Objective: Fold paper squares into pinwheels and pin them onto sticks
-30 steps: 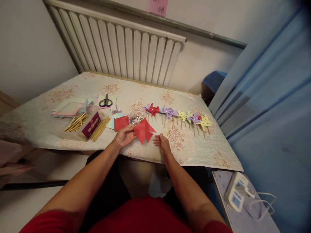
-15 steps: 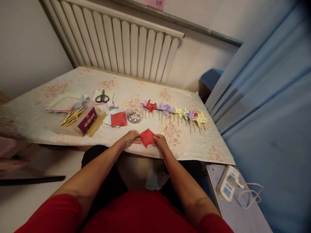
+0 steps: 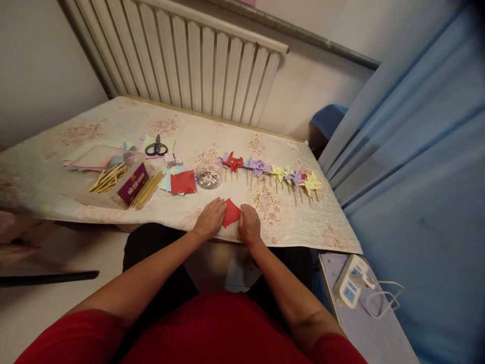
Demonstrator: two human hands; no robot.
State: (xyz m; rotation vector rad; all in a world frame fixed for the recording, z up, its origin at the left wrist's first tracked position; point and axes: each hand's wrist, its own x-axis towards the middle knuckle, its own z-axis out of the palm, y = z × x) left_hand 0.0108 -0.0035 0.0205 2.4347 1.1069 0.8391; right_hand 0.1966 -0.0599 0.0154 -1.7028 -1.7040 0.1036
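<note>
A small red square of paper [image 3: 231, 214] is held between my two hands at the table's front edge, one corner pointing away from me. My left hand [image 3: 210, 219] covers its left corner, with the fingers bent over it. At the opposite corner, my right hand [image 3: 249, 224] pinches the paper with curled fingers. Just behind the left hand stands a clear round dish [image 3: 209, 177] of small shiny pins. To its left lies a stack of paper squares, with a red square [image 3: 183, 182] on top.
Several finished paper pinwheels [image 3: 258, 167] lie in a row at the right. Left are a plastic box [image 3: 109, 199] of wooden sticks, loose sticks [image 3: 148, 191], black scissors [image 3: 156, 146] and small boxes [image 3: 173, 160]. A power strip [image 3: 350, 283] rests on a side table.
Both hands have turned over the red paper, so the left hand now covers its corner and the right fingers are curled. The view has shifted slightly.
</note>
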